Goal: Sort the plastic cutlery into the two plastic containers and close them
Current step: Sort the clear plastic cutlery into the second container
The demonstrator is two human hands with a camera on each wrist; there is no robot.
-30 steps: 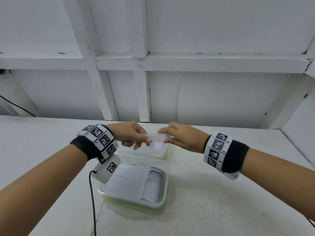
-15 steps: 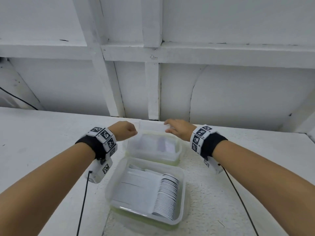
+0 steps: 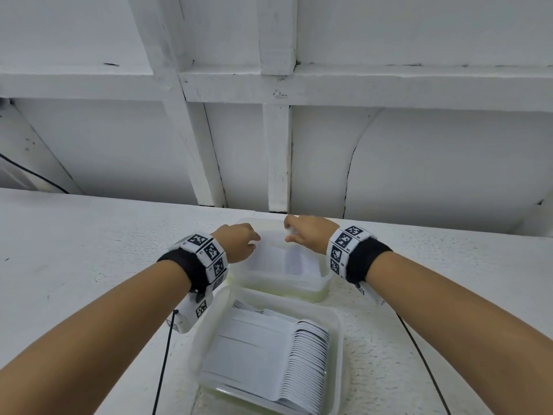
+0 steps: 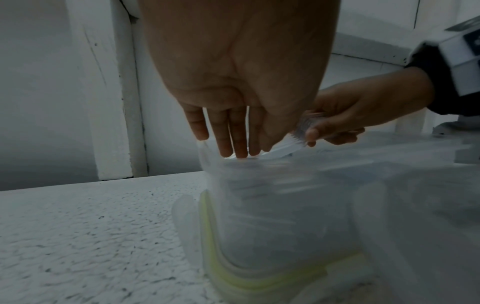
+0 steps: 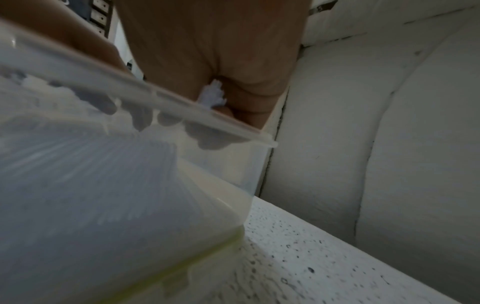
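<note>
The far see-through plastic box (image 3: pixel 281 283) sits on the white bumpy surface (image 3: pixel 89 250), close to the white wall (image 3: pixel 419 163). It has a yellow-green band low on its side. Inside it lies a row of white plastic cutlery (image 3: pixel 294 260), blurry through the plastic, so I cannot tell which kind it is.

My left hand (image 3: pixel 238 245) is at the left end of this box. In my left wrist view its fingers (image 4: pixel 228 133) are straight and point down, and their tips touch the top edge of the box. They hold nothing.

My right hand (image 3: pixel 309 235) is at the far right corner of the box. Its fingers are curled, and it pinches a small bunch of white plastic cutlery (image 4: pixel 305 128) just over the box. In my right wrist view a bit of the white bunch (image 5: pixel 214 95) pokes out under my palm, behind the rim of the box.

The near see-through plastic box (image 3: pixel 336 354) sits just in front of the far one, and the two look like they touch. It is open on top. A neat stack of white plastic spoons (image 3: pixel 305 357) lies in it, with the round ends lined up at the right side and the handles going left.

I wear a black band with white blocks of black square marks on each wrist. A thin black cord hangs down from each one.
</note>
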